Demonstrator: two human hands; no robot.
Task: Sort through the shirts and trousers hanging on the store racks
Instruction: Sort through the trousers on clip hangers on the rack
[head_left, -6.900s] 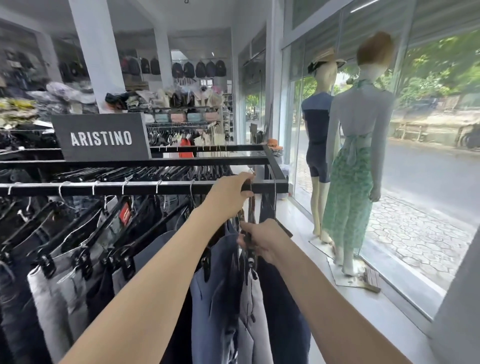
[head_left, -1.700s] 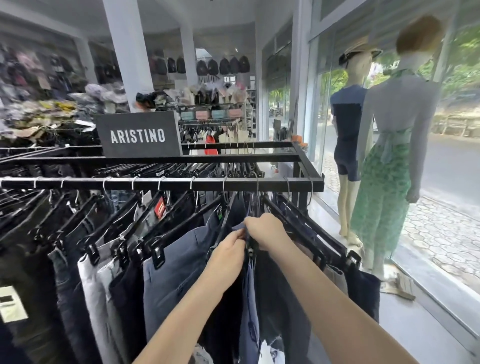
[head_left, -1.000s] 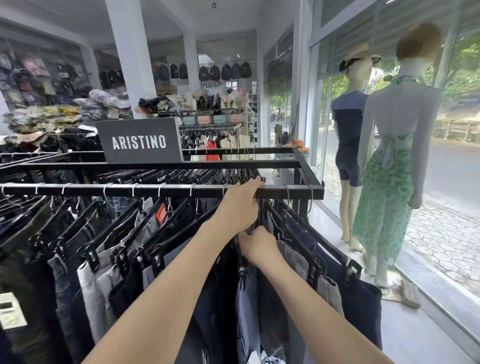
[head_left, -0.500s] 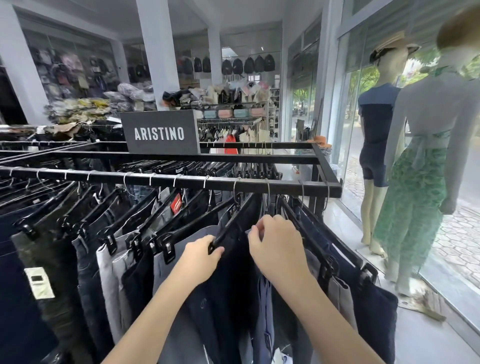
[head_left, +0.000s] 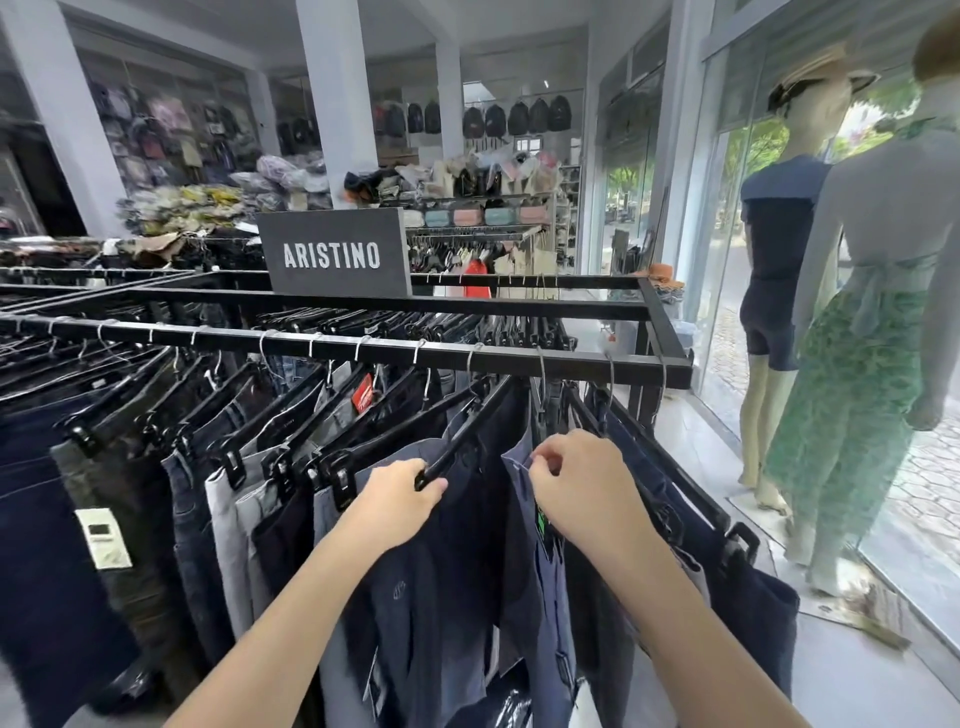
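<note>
Trousers (head_left: 441, 571) in dark navy cloth hang packed at centre frame on the square black metal rail (head_left: 363, 349). Left hand (head_left: 400, 499) curls round a slim plastic hanger (head_left: 457, 443); right hand (head_left: 576, 478) pinches a grey-blue waistband (head_left: 515, 458) (soft-looking stuff). Smooth pale floor (head_left: 857, 675) opens lower right.

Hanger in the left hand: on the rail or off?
On. The left hand grips the black hanger at its lower end; its hook loops over the rail, dark trousers hanging below.
</note>
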